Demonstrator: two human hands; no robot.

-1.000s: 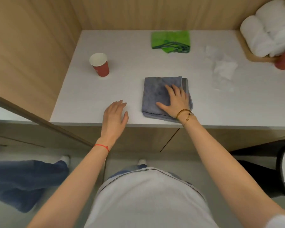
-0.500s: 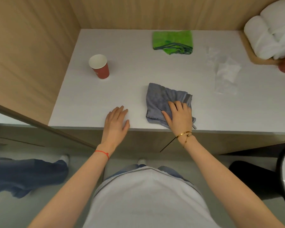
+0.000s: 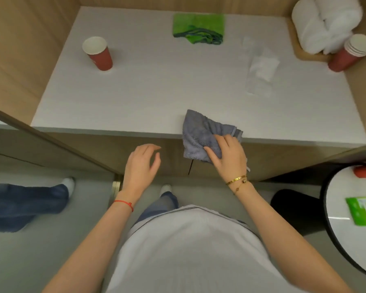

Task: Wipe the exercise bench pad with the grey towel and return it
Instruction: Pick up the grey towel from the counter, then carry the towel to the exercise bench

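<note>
We observe the right hand [image 3: 226, 157] gripping the grey towel [image 3: 201, 134], thumb under one bunched fold and fingers curled over the top. The towel is crumpled; its far corner lies over the white counter [image 3: 156, 92], and the remainder hangs past the front edge, in front of the wooden cabinet face [image 3: 93, 149] below. We cannot tell whether the far corner touches the surface or sits just above it.

The left hand [image 3: 142, 163] holds nothing. Its fingers are loosely curved and slightly apart, and it hangs in front of the cabinet face, below counter level, beside the towel but apart from it.

On the counter we note a red paper cup [image 3: 98, 53] standing upright at far left, a folded green cloth [image 3: 199, 28] at the back centre, and a crumpled white tissue [image 3: 260, 68] to the right. At the back right, rolled white towels [image 3: 321, 24] rest on a wooden tray [image 3: 304, 55], with a stack of red cups [image 3: 351, 52] just beside them.

A round white table [image 3: 347, 240] with a dark rim stands at lower right, carrying a green packet [image 3: 363, 210].
</note>
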